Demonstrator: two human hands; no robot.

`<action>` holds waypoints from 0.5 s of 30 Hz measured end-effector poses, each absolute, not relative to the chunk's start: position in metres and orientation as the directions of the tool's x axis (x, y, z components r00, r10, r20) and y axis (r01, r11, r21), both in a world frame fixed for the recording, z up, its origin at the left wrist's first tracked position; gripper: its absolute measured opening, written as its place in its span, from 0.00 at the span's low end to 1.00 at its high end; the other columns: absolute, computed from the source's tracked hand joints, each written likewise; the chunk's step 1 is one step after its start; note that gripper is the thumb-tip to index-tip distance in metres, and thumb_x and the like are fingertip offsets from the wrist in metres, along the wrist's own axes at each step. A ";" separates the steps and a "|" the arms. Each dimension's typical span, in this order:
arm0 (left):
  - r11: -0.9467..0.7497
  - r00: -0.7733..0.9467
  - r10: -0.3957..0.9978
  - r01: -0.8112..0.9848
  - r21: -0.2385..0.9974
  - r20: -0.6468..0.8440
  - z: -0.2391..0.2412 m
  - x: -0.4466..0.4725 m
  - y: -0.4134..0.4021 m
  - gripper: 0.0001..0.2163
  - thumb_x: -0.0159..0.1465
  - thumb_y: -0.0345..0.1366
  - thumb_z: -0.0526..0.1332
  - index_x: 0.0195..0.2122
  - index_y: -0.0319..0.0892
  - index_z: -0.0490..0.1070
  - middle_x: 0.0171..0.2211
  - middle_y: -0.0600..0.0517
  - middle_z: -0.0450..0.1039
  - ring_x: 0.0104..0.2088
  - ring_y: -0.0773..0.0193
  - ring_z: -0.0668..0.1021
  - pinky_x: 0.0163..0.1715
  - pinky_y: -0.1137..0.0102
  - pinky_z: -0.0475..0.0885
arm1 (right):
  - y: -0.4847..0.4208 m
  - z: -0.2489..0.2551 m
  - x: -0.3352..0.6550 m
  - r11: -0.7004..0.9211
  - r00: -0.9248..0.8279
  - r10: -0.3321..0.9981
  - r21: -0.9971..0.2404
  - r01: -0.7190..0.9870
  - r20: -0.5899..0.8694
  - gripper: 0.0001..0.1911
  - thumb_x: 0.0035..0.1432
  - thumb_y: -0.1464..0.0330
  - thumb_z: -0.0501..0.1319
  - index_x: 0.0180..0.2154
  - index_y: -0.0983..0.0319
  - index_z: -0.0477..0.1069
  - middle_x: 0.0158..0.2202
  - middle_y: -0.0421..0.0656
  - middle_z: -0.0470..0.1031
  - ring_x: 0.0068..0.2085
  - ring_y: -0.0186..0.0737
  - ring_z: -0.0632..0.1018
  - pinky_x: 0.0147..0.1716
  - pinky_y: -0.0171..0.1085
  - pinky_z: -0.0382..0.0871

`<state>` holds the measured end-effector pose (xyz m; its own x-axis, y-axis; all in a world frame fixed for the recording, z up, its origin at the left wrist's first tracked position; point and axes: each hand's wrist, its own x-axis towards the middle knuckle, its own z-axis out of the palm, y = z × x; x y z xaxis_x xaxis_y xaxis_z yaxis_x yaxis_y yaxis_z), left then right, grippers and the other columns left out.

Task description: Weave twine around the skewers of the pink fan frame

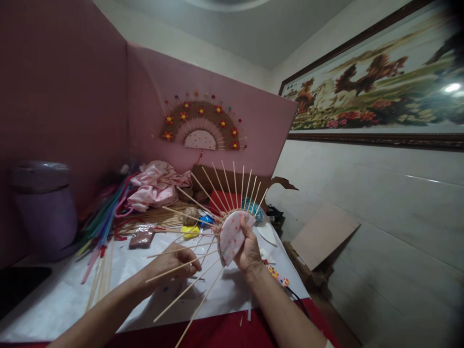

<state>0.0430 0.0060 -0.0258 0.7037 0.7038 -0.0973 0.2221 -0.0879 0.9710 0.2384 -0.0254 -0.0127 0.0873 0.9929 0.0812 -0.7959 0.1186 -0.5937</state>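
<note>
White-covered table (126, 266), pink panel (145, 106) behind
Right hand (249, 251) clamps spotted half-disc (231, 236); whether left hand (176, 257) grips, I cannot tell; framed picture (362, 92) hangs right.

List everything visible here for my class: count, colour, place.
Half-round dotted fabric piece with thin wooden sticks: one, pink-white, centre
Half-round flowered fan: one, brown and red, against pink board
Framed horse picture: one, multicoloured, right wall
Flat panel: one, beige, below picture
Lidded cylindrical container: one, purple, far left
Long thin strips: several, multicoloured, beside container
Crumpled dotted cloth: one heap, pink, left of centre
Twine ball: one, tan, before cloth
Clear packet: one, brown inside, near strips
Torn cardboard: one, brown, behind sticks
Flower-patterned tool: one, multicoloured, lower right
Smooth sheet: one, white, below hands
Remaining small items: unclear
Left hand: one, bare, near sticks
Right hand: one, bare, fingers gripping fabric piece
</note>
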 end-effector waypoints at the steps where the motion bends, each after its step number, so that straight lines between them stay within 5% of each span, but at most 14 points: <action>1: -0.075 0.705 0.700 0.231 0.970 -0.114 -0.031 0.046 0.005 0.08 0.45 0.36 0.61 0.24 0.38 0.74 0.13 0.59 0.60 0.15 0.73 0.58 0.17 0.75 0.50 | -0.027 -0.012 0.236 0.100 0.056 0.994 -0.601 -0.793 0.091 0.18 0.51 0.60 0.59 0.40 0.66 0.70 0.33 0.48 0.78 0.32 0.43 0.78 0.35 0.43 0.72; 6: -0.035 0.668 0.723 0.291 0.956 -0.177 -0.042 0.059 -0.003 0.07 0.42 0.35 0.59 0.22 0.38 0.73 0.11 0.59 0.59 0.13 0.72 0.59 0.16 0.74 0.51 | -0.030 -0.014 0.229 0.061 -0.015 0.993 -0.599 -0.798 0.121 0.20 0.52 0.58 0.58 0.42 0.65 0.69 0.33 0.47 0.78 0.31 0.43 0.79 0.34 0.44 0.72; 15: -0.344 0.641 0.768 0.423 0.838 -0.008 -0.042 0.060 -0.009 0.08 0.46 0.36 0.57 0.23 0.41 0.75 0.14 0.57 0.63 0.18 0.69 0.63 0.18 0.75 0.55 | -0.027 -0.023 0.226 0.029 -0.014 0.997 -0.575 -0.818 0.071 0.16 0.52 0.58 0.59 0.36 0.64 0.71 0.27 0.44 0.78 0.33 0.42 0.78 0.36 0.44 0.72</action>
<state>0.0600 -0.0092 -0.0418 0.6408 0.7676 -0.0080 0.4229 -0.3442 0.8383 0.2258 -0.0269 -0.0233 -0.0145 0.9974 0.0710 -0.8180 0.0290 -0.5745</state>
